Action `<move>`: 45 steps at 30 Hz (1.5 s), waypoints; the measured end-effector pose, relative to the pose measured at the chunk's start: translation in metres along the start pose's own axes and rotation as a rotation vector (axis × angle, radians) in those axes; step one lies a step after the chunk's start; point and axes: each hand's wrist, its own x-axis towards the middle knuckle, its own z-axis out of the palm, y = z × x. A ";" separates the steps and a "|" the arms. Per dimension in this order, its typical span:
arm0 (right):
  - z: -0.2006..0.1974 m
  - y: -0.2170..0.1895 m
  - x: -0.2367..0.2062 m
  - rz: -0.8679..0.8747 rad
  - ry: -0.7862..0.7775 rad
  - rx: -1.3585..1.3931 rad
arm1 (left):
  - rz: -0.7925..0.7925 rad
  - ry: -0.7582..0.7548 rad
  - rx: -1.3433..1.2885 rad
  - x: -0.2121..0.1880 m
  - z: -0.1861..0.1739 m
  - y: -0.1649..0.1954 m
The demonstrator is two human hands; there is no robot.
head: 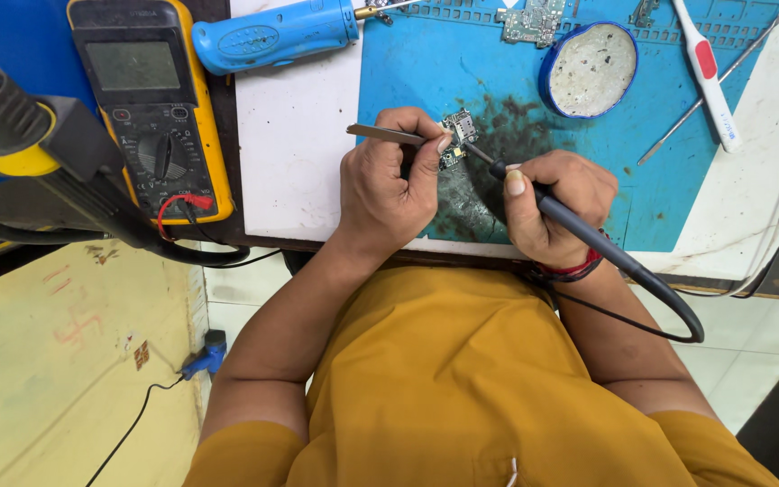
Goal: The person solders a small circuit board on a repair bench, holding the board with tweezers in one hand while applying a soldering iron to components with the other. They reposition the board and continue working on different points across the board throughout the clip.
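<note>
A small circuit board [458, 137] lies on the stained blue work mat [426, 72]. My left hand [385, 185] pinches metal tweezers [385, 133], whose tips rest on the board. My right hand [547, 206] grips a dark soldering iron [579, 230] like a pen, its tip touching the board's right side. The iron's black cable [669, 311] loops off past my right wrist, which wears a red thread band.
A yellow multimeter [151, 108] sits at left beside a black and yellow hot-air handle [11, 135]. A blue desoldering pump [272, 34], another circuit board [531, 20], a round blue tin [588, 70], a red and white tool [707, 77] and a thin metal probe [714, 90] lie at the back.
</note>
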 end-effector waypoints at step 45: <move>-0.003 -0.009 0.009 -0.110 -0.140 -0.066 | -0.045 0.065 -0.076 -0.002 0.002 -0.003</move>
